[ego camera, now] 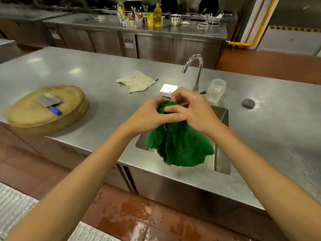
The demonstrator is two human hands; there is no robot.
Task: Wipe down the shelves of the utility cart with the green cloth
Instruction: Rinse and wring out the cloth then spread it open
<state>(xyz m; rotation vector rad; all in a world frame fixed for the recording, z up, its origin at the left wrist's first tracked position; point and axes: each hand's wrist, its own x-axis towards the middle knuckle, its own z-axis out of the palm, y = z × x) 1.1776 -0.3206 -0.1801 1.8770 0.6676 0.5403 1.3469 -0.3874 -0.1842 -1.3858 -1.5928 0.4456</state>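
Note:
The green cloth hangs bunched over a small steel sink set in the counter. My left hand grips the cloth's upper part from the left. From the right, my right hand holds the same bunched top, fingers curled round it. The lower cloth drapes loose into the basin. No utility cart is in view.
A curved tap stands behind the sink, with a clear plastic jar beside it. A white rag lies on the steel counter. At left, a round wooden chopping block carries a cleaver. The red floor is wet.

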